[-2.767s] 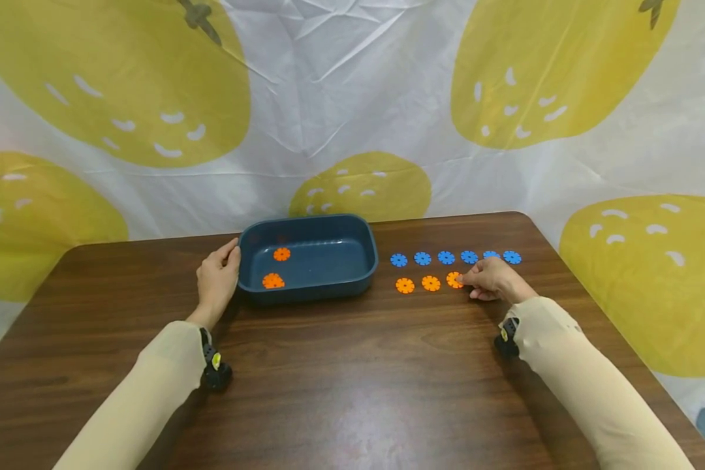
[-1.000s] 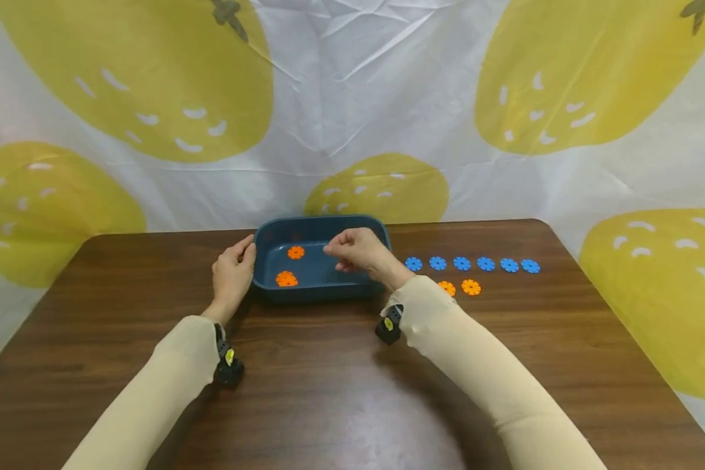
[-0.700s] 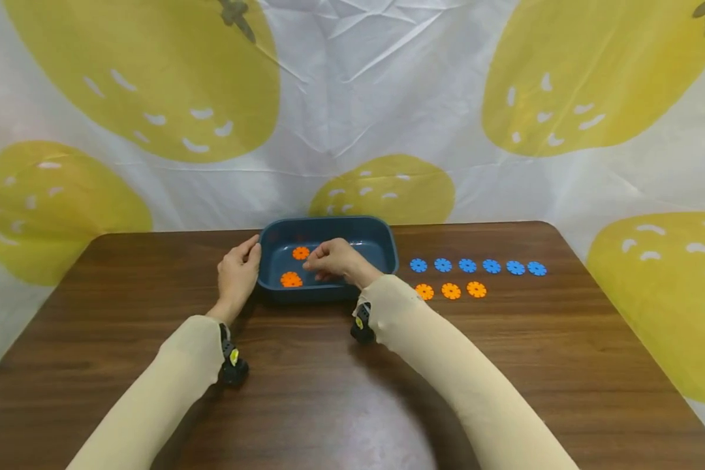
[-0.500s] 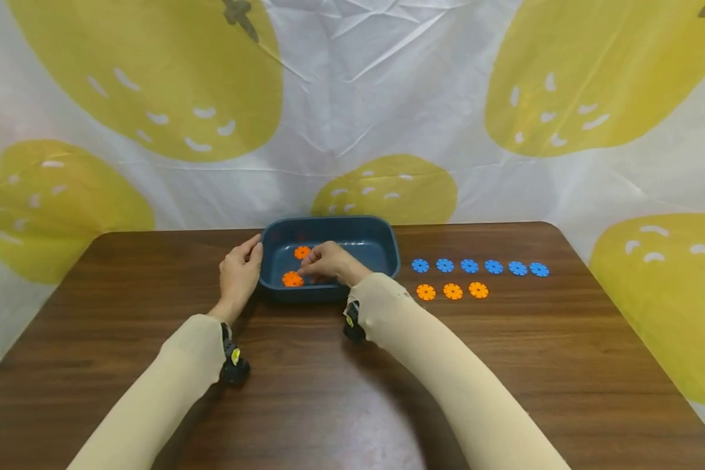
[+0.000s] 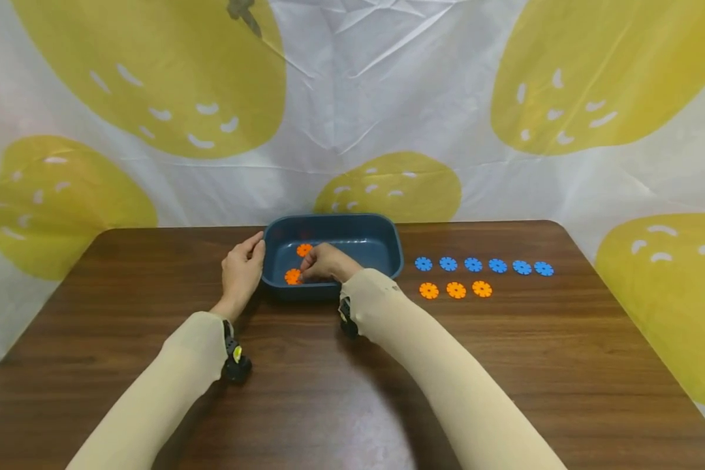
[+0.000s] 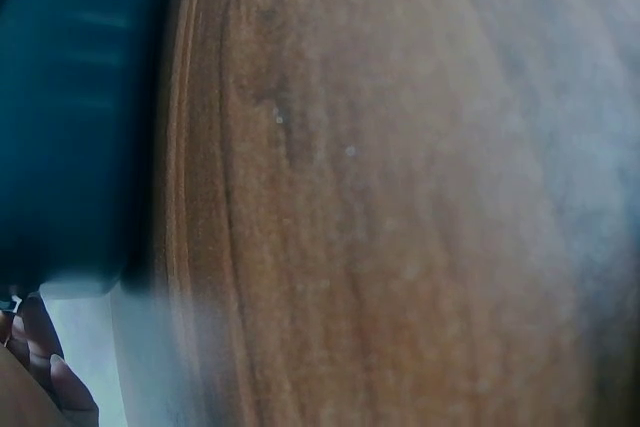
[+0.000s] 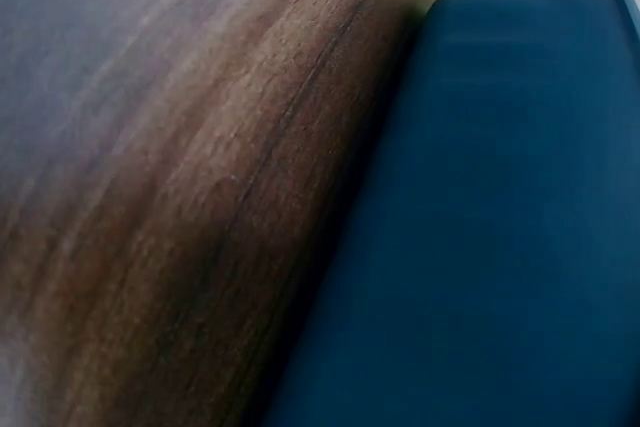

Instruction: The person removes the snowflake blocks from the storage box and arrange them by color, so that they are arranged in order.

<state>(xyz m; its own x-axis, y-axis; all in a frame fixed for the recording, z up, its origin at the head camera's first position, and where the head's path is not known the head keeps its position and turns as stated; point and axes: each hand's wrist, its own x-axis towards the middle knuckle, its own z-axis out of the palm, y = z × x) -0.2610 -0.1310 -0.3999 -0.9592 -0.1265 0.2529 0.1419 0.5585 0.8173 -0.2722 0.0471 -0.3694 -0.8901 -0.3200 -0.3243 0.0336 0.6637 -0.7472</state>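
We are resting our left hand (image 5: 241,271), fingers loose, against the tray (image 5: 364,253) at nine o'clock; our right hand (image 5: 331,262) is sitting inside, fingers bent, by the orange pile (image 5: 292,277) at eight o'clock (whether it is pinching anything, we cannot tell). We are probably singling one out for the orange row (image 5: 455,290), lying on the blue row (image 5: 472,265)'s six o'clock side on the worktop (image 5: 329,391). Next we are likely needing one clean pinch, then a lift.

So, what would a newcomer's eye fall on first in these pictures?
Probably six blue discs in a row on the table, right of the dark blue tray, with three orange discs nearer. Next, the right hand inside that tray, by other orange discs. Behind, large yellow shapes on a pale cloth.
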